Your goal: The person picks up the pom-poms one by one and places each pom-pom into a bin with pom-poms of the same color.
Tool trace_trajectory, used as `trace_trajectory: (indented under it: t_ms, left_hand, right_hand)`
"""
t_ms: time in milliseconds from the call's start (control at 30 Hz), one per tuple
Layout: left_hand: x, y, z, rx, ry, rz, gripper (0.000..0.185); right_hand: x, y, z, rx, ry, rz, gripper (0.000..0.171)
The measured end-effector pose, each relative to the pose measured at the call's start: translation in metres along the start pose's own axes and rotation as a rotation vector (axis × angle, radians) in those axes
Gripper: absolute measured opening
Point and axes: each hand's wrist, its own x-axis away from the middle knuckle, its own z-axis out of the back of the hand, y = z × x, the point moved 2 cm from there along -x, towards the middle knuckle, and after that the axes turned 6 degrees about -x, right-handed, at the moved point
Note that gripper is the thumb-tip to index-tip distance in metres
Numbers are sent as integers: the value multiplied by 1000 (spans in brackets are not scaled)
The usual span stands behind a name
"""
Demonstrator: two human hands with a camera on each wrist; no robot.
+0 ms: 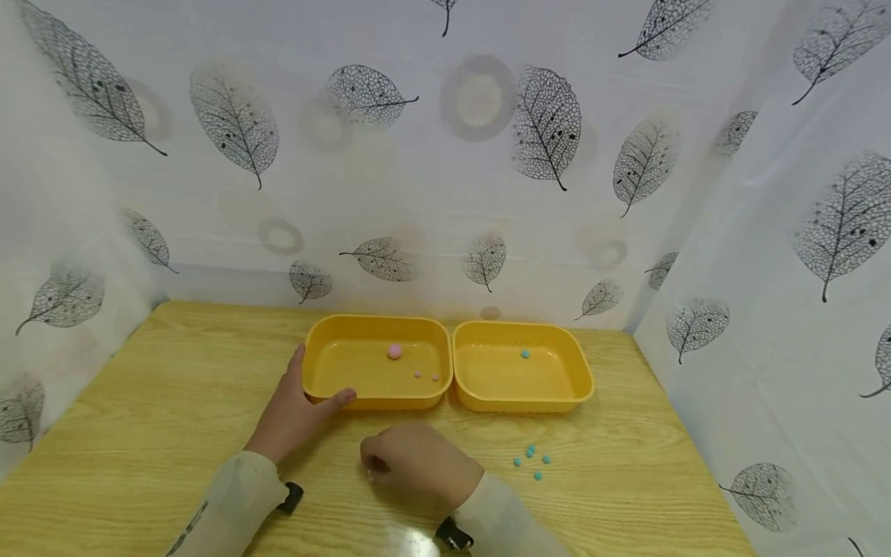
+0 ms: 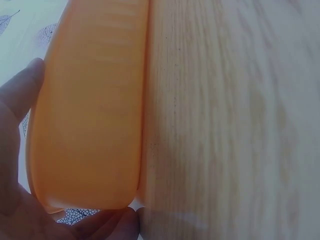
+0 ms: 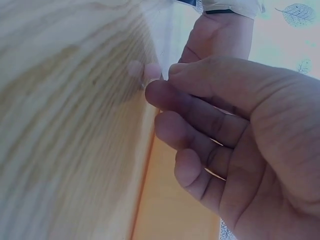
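My left hand (image 1: pixel 288 414) holds the near left corner of the left yellow tray (image 1: pixel 379 404), with the thumb along its front and the fingers by its left end. That tray's orange-looking outer wall (image 2: pixel 90 110) fills much of the left wrist view. Inside it lie a larger pink ball (image 1: pixel 394 352) and two tiny pink balls (image 1: pixel 418 374). My right hand (image 1: pixel 421 464) is low over the table in front of this tray, fingers curled. Thumb and forefinger pinch at a small pink ball (image 3: pixel 152 71) close to the tabletop.
A second yellow tray (image 1: pixel 524 405) stands against the first on the right, holding one blue ball (image 1: pixel 525 354). Several small blue balls (image 1: pixel 538 476) lie loose on the wooden table (image 1: pixel 626 495) in front of it. A leaf-print curtain (image 1: pixel 418 193) hangs behind and at both sides.
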Motion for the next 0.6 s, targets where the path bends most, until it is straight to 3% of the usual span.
trace_trajectory:
  t_ms: [600]
  left_hand:
    - [0, 0, 0, 6, -7, 3, 129]
  right_hand:
    - [-1, 11, 11, -41, 76, -8, 10]
